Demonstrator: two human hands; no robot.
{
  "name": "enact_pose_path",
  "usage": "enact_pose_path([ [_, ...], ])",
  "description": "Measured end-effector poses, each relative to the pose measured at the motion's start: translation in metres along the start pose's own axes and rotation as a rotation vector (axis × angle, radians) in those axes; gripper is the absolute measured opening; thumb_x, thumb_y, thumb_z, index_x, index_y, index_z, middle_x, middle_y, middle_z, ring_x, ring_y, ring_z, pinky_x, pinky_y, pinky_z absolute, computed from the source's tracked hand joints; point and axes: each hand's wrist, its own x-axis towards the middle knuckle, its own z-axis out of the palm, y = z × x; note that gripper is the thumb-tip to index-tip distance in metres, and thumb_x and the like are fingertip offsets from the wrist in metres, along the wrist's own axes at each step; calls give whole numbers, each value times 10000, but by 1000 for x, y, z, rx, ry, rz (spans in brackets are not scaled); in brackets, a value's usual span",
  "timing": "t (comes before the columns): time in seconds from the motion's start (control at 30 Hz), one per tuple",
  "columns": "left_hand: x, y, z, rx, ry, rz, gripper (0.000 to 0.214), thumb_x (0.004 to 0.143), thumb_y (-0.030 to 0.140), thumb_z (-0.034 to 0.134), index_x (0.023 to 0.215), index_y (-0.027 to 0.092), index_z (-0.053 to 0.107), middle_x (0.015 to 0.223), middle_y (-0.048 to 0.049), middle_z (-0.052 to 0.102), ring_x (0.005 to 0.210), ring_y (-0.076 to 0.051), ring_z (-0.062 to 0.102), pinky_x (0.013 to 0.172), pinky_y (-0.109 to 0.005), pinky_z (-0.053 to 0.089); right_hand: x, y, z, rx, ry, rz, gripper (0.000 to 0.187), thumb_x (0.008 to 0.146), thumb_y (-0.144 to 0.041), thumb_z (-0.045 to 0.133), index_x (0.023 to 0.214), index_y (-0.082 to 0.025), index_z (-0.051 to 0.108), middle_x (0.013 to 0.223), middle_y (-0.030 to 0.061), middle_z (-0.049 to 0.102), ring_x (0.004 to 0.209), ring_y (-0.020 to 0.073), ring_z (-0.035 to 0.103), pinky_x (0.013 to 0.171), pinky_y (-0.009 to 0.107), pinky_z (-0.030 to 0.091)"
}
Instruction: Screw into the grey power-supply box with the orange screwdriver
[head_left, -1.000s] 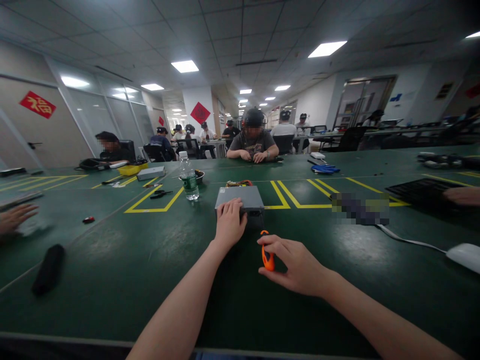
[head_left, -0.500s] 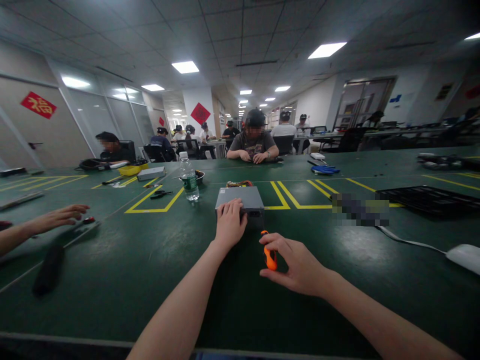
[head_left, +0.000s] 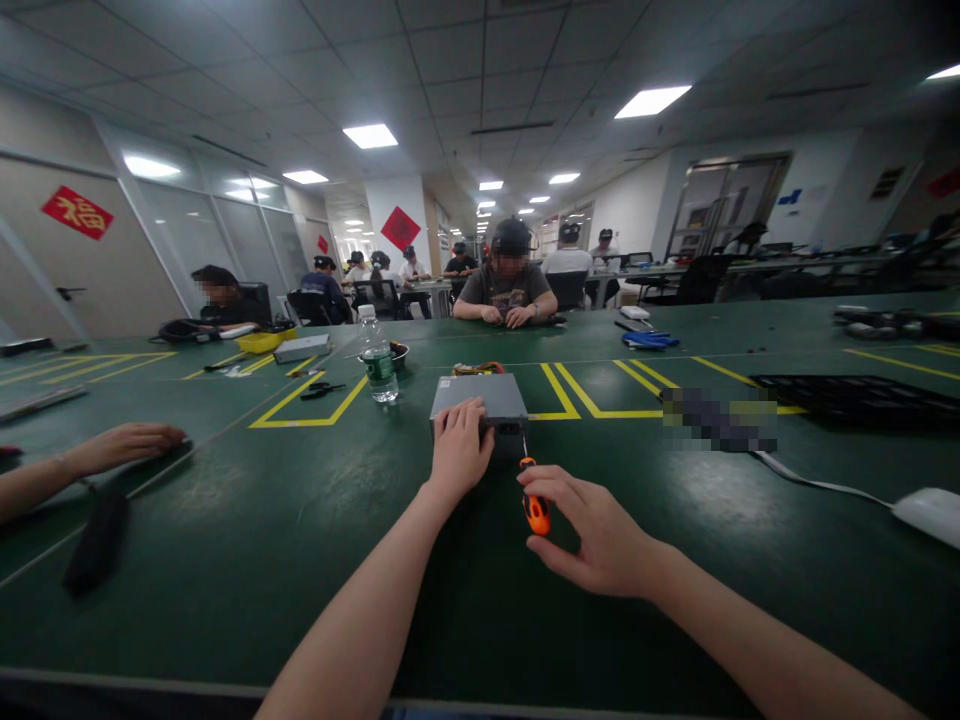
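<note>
A grey metal box (head_left: 486, 396), like a computer power supply, lies on the green table (head_left: 247, 540) straight ahead of me. My left hand (head_left: 459, 450) rests on its near left corner with fingers curled over the top. My right hand (head_left: 592, 530) pinches an orange-handled screwdriver (head_left: 535, 505). Its thin shaft points up and away at the box's near face, and the tip is at or just short of that face.
A water bottle (head_left: 377, 357) and black pliers (head_left: 322, 387) lie left of the box. A white mouse (head_left: 930, 512) with its cable and a black keyboard (head_left: 862, 396) are at right. A co-worker's hand (head_left: 120, 447) reaches in from the left by a black pouch (head_left: 97, 540). Another person (head_left: 510, 285) sits opposite.
The screwdriver has tilted so its shaft now shows, pointing at the box. The co-worker's hand at left has moved in and settled on the table. My left hand has stayed on the box.
</note>
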Motion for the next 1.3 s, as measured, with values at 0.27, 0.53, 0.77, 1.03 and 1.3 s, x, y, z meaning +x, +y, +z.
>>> enact_pose_path([
  [0.27,0,0,-1,6,1,2,235,823,202,512,1056,209,482,1236,-69,561,1177,-211,470,1000,-408,301,-1,2,4,-39,67,22,230,855,-375,543,965,-182,484,1067,132,593,908,222,621,710,338,520],
  [0.53,0,0,0,16,-7,0,232,831,217,508,1060,208,479,1248,-61,553,1184,-208,462,1007,-402,293,1,-3,1,-74,-61,-20,317,872,-308,500,1158,-175,472,1140,144,555,949,235,605,751,362,510],
  [0.77,0,0,0,14,6,4,235,822,202,514,1054,207,479,1236,-62,560,1178,-207,468,1009,-405,293,-3,2,6,-13,29,34,280,846,-384,551,1010,-172,472,1076,135,588,964,238,602,771,364,512],
  [1.03,0,0,-2,1,-6,1,233,830,204,497,1063,209,477,1245,-71,554,1188,-213,461,1009,-416,294,1,-2,6,-114,1,-33,263,881,-377,500,1039,-167,520,1062,134,588,851,220,628,690,339,517],
  [1.3,0,0,-1,8,4,3,240,824,207,509,1061,209,476,1240,-66,555,1185,-206,461,1013,-404,294,1,-4,2,-90,-38,-20,333,865,-352,504,1139,-163,499,1111,141,579,953,236,608,757,352,509],
])
